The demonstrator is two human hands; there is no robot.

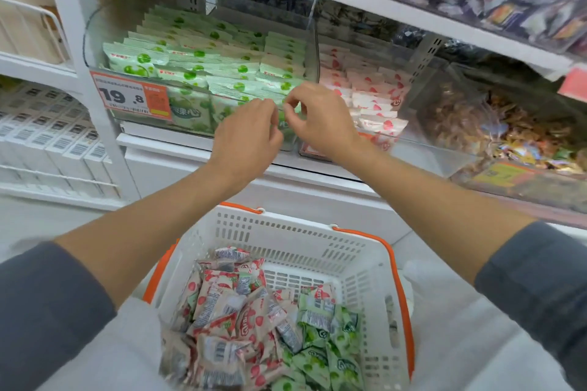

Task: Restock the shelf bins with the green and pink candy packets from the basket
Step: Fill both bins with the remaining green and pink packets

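— Hands?
— Centre frame, left hand [251, 133] and right hand [320, 120] have fingers curled at the green bin's [190, 87] front lip. Whether they pinch anything, I cannot tell.
— Advice?
— Stand packets in rows. Keep clear of the divider [313, 41]; headroom looks tight. Green packets [320, 355] and pink packets [228, 311] wait in the basket [295, 222], bottom centre.

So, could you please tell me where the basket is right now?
In the head view, the white basket sits bottom centre, below the shelf's green packet bin, holding pink packets on its left and green packets on its right.
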